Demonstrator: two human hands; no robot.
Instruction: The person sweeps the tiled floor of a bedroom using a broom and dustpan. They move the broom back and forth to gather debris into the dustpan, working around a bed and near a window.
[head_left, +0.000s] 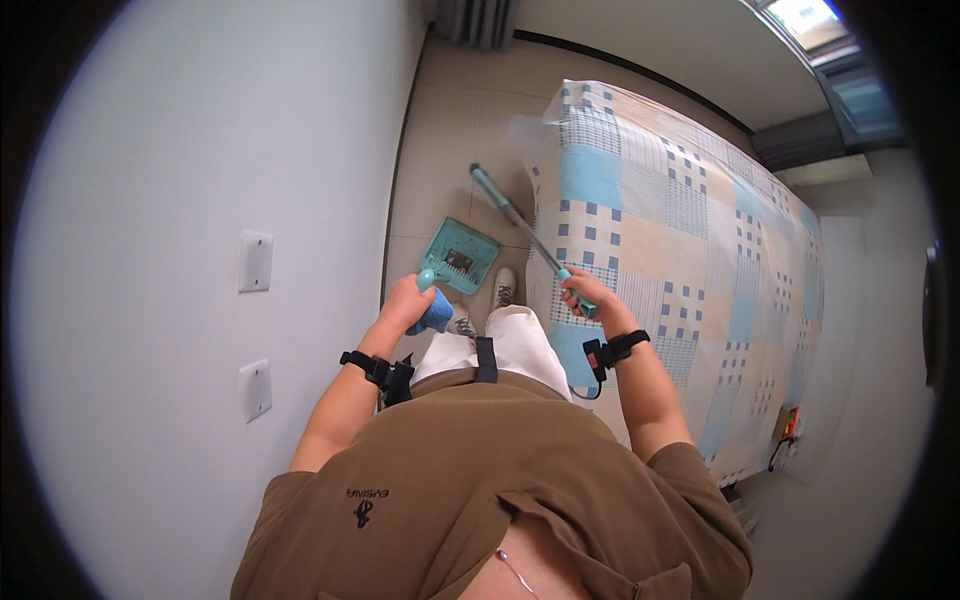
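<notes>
My left hand (409, 304) grips the teal handle of a dustpan (480, 259) together with a blue cloth (433, 313). Some dark debris (457, 260) lies in the pan, which is low over the tiled floor in front of my shoes; whether it touches the floor I cannot tell. My right hand (587, 291) is closed around the teal grip of a broom with a grey metal pole (532, 236). The pole slants away to the upper left, to a teal part with a dark end (489, 185) above the floor. A bristle head cannot be made out clearly.
A bed with a patchwork-patterned cover (652, 225) stands close on the right. A white wall (150, 262) with two wall plates (256, 261) rises on the left. Tiled floor (442, 135) runs between them to a grey curtain (475, 22).
</notes>
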